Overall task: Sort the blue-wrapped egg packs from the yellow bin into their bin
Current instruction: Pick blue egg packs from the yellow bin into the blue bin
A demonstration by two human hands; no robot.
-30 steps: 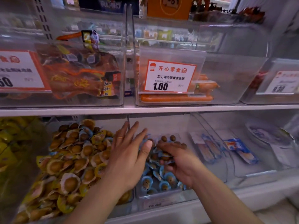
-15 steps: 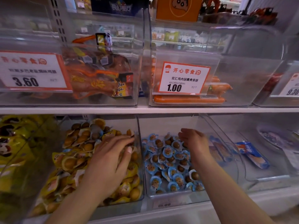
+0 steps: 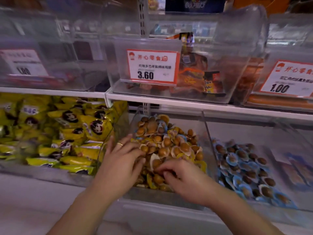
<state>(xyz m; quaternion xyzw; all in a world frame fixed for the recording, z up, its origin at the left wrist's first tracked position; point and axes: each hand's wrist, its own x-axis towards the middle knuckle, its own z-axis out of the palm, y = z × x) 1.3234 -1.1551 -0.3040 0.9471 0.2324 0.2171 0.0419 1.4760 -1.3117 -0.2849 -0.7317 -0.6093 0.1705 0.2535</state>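
The yellow bin is a clear tub heaped with yellow-wrapped egg packs. A few blue-wrapped egg packs show near the back of that heap. To its right stands the blue bin, filled with blue-wrapped packs. My left hand, a ring on one finger, lies on the left side of the yellow heap with fingers spread. My right hand sits at the heap's front, fingertips bent down among the packs. Whether they hold one is hidden.
A tub of yellow snack bags stands left of the yellow bin. The white shelf above carries clear tubs with price tags reading 3.60 and 1.00. The lower shelf's front ledge runs under my forearms.
My right hand has left the blue bin and come over to the front of the yellow heap. My left hand stays on the heap. The view has swung left.
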